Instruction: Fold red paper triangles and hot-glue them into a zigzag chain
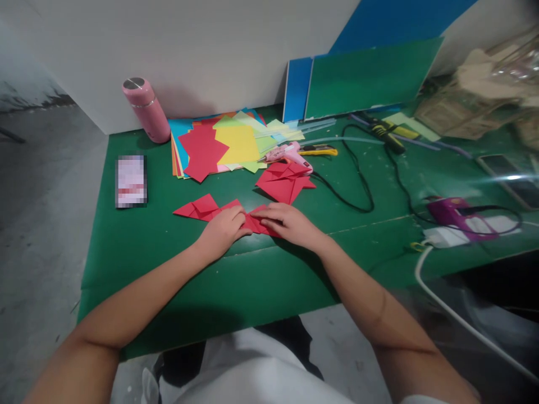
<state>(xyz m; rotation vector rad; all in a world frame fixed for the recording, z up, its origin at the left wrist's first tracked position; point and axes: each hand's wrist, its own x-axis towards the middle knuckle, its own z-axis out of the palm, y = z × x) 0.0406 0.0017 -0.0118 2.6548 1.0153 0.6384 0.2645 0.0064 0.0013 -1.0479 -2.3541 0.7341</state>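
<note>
A folded red paper piece [254, 222] lies on the green table [168, 264], pressed between both hands. My left hand [224, 229] rests on its left part with fingers curled down onto the paper. My right hand [287, 223] lies flatter over its right part, fingers pointing left and pressing on it. Just left of the hands sits another folded red piece [197, 208]. A small pile of folded red pieces [285, 180] lies behind my right hand.
A stack of coloured paper sheets [219, 145] lies at the back, a pink bottle [147, 110] to its left and a phone [131, 180] further left. A pink glue gun [287, 152], yellow knife [319, 150], black cable [357, 185], purple glue gun [452, 213] and power strip [471, 231] lie to the right.
</note>
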